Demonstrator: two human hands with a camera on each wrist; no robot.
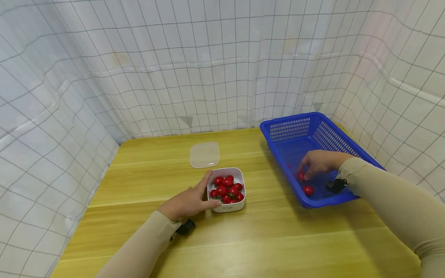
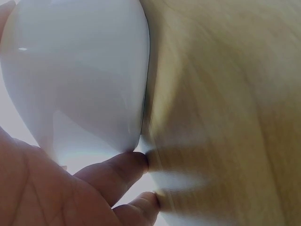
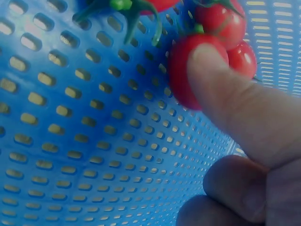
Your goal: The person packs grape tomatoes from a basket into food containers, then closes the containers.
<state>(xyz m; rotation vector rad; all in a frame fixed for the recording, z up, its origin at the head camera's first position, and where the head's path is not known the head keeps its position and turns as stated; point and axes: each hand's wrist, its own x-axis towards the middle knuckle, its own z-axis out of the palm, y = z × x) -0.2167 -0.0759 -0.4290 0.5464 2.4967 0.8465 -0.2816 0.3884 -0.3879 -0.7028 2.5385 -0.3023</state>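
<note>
My left hand (image 1: 189, 200) holds a small white square container (image 1: 228, 207) by its left side, the thumb along the front and a finger towards the back corner. Several red cherry tomatoes (image 1: 227, 189) with green stems fill it. From the left wrist view, fingertips (image 2: 134, 161) meet the container's wall (image 2: 80, 70) low by the table. Inside the blue basket (image 1: 283, 160), my right hand (image 1: 321, 162) pinches a cherry tomato (image 3: 181, 77), thumb pressed on its side. More cherry tomatoes (image 3: 223, 21) lie close behind it, and one (image 1: 308, 190) rests nearer the basket's front corner.
A clear flat lid (image 1: 204, 155) lies on the wooden table (image 1: 139, 185) behind the container. White grid-patterned cloth (image 1: 208, 77) hangs along the back and both sides. The basket's raised rim stands between the right hand and the container.
</note>
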